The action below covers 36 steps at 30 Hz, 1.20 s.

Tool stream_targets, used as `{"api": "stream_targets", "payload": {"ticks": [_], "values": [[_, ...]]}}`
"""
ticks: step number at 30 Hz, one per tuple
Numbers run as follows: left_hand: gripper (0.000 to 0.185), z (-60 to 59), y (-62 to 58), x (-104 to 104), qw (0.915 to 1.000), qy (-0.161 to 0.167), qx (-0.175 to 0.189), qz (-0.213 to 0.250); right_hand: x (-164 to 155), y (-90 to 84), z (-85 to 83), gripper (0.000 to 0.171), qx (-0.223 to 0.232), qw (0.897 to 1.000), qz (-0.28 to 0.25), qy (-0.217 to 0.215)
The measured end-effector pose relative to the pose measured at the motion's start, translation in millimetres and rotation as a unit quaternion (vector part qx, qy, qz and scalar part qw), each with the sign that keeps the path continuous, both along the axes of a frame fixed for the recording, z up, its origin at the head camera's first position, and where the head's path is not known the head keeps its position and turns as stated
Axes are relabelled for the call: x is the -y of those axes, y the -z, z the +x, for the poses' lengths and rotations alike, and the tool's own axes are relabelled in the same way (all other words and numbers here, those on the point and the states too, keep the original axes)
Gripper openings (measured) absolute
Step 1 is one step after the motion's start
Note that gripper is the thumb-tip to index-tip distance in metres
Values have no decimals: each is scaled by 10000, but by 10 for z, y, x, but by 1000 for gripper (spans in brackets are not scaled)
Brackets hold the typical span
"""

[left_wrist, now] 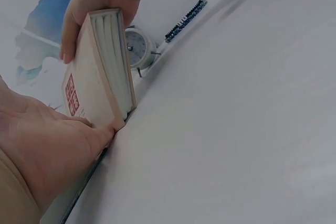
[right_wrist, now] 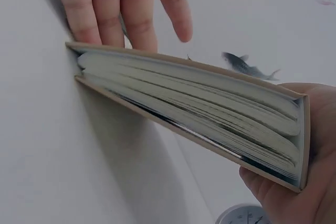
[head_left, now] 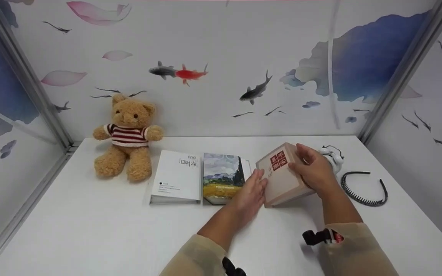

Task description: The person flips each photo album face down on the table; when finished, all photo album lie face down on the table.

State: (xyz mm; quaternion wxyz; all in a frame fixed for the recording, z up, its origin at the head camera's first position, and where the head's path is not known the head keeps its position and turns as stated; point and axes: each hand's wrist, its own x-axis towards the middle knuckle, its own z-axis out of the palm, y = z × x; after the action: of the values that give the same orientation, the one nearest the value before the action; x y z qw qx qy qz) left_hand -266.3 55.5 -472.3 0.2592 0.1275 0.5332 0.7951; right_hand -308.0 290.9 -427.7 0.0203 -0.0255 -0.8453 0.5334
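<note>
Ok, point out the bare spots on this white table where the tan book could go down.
Bare: the wide near-left stretch of the white table in front of the brown teddy bear, and the near-right corner below the black toothed headband. Crowded: the middle row, white book, landscape-cover book, tan book, white alarm clock.

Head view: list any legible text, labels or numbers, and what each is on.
Tan book: red seal-style squares with characters, too blurred to read.
White book: dark title characters and small print, unreadable.
Painted-cover book: small caption line, unreadable.
Alarm clock: dial numerals too small to read.
</note>
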Motion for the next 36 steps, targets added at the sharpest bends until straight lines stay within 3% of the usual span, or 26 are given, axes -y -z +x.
{"api": "stream_targets", "payload": {"ticks": [12,19,29,36], "values": [[77,-6,-4,-5,9995,-206,-179,-179,-114,249,-104,81,242,9995,219,-25],[77,3,-21,0,9994,-151,-273,-180,-90,327,-119,75,678,9963,478,-225],[78,5,-27,7,9987,-36,-414,-301,-40,295,-98,67,906,9921,709,-492],[78,-3,-31,19,9985,-68,-454,-284,3,208,-47,69,1127,9872,1041,-431]]}}
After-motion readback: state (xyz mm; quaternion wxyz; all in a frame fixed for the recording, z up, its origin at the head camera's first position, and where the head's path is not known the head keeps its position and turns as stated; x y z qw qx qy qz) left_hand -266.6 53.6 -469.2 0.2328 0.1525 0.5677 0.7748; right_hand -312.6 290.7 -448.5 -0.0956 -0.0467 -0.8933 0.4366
